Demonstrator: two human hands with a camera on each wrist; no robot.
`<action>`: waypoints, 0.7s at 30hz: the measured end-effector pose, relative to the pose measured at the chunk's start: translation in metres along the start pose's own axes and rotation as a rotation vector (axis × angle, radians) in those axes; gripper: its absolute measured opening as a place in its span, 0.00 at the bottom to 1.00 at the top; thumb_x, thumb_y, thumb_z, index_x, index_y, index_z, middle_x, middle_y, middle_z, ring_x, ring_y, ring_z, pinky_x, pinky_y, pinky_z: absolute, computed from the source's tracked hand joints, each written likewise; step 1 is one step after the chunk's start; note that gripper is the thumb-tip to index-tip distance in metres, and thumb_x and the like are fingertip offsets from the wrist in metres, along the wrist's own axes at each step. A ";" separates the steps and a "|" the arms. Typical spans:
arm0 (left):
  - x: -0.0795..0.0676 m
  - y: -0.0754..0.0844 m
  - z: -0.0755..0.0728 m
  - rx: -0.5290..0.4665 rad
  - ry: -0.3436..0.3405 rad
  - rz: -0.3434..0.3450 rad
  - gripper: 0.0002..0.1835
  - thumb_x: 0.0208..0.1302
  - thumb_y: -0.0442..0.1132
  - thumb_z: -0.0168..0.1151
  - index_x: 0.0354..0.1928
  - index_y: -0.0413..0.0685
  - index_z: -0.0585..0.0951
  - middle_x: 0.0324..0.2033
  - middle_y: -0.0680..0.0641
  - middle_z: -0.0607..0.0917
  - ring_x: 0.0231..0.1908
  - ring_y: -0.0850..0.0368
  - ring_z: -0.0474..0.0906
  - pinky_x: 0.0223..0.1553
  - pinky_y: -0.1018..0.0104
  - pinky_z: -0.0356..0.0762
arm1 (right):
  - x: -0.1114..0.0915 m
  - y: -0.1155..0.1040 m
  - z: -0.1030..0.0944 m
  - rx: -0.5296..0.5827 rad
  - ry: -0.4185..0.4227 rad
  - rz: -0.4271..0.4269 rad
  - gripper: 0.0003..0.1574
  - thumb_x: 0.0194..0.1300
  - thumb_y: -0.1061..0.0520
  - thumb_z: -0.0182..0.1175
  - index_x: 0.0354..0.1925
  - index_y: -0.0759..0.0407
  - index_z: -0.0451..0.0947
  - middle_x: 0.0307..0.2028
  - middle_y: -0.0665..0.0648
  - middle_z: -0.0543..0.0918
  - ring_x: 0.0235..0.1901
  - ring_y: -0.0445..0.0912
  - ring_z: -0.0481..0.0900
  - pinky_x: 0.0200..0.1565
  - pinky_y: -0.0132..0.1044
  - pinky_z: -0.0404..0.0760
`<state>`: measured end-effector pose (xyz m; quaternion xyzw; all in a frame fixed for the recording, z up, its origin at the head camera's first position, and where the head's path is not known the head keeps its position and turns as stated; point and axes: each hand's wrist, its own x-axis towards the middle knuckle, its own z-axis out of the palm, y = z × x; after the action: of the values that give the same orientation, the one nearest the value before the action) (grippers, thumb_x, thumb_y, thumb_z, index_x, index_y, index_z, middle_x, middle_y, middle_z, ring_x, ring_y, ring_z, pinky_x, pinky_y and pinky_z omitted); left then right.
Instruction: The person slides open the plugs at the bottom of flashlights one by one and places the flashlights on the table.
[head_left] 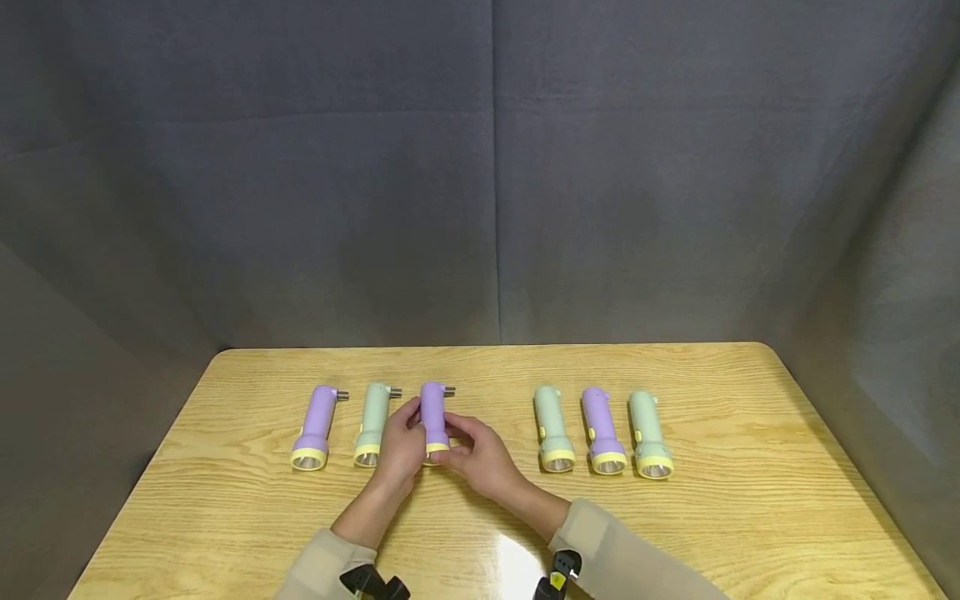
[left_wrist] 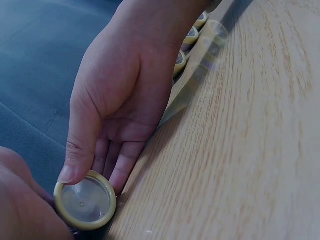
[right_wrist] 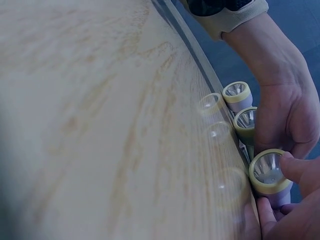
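A purple flashlight (head_left: 432,412) with a yellow rim lies left of the table's middle, lens toward me, two metal plug prongs sticking out to the right at its far end. My left hand (head_left: 401,446) holds its left side, with some fingers hidden behind the body. From the right, my right hand (head_left: 483,458) pinches it near the head. In the left wrist view the right thumb (left_wrist: 72,167) presses on the yellow rim, beside the lens (left_wrist: 85,205). Close to my left hand lies a green flashlight (head_left: 375,417), its prongs also out.
Farther left is another purple flashlight (head_left: 318,421) with prongs out. On the right lie a green flashlight (head_left: 551,421), a purple one (head_left: 600,423) and a second green one (head_left: 647,425), with no long prongs showing. Grey curtains (head_left: 480,208) surround the wooden table (head_left: 750,517).
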<state>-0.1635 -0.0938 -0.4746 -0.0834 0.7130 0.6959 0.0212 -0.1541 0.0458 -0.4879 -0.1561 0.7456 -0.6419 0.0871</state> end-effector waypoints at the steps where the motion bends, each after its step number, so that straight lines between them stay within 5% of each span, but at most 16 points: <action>1: 0.000 0.000 0.000 -0.002 0.000 -0.001 0.30 0.71 0.23 0.44 0.73 0.20 0.55 0.70 0.23 0.63 0.71 0.31 0.60 0.72 0.45 0.62 | 0.001 0.004 0.000 0.003 0.000 0.000 0.37 0.65 0.69 0.67 0.69 0.74 0.67 0.59 0.72 0.76 0.59 0.62 0.77 0.51 0.37 0.84; 21: -0.003 -0.001 -0.001 -0.074 0.020 -0.013 0.31 0.73 0.26 0.46 0.74 0.21 0.53 0.72 0.23 0.59 0.73 0.31 0.56 0.74 0.47 0.58 | 0.000 0.006 -0.001 0.038 -0.002 0.029 0.39 0.65 0.63 0.70 0.70 0.72 0.67 0.60 0.69 0.77 0.60 0.60 0.76 0.50 0.32 0.83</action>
<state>-0.1607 -0.0949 -0.4752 -0.0958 0.6864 0.7208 0.0155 -0.1554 0.0480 -0.4940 -0.1442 0.7355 -0.6544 0.1003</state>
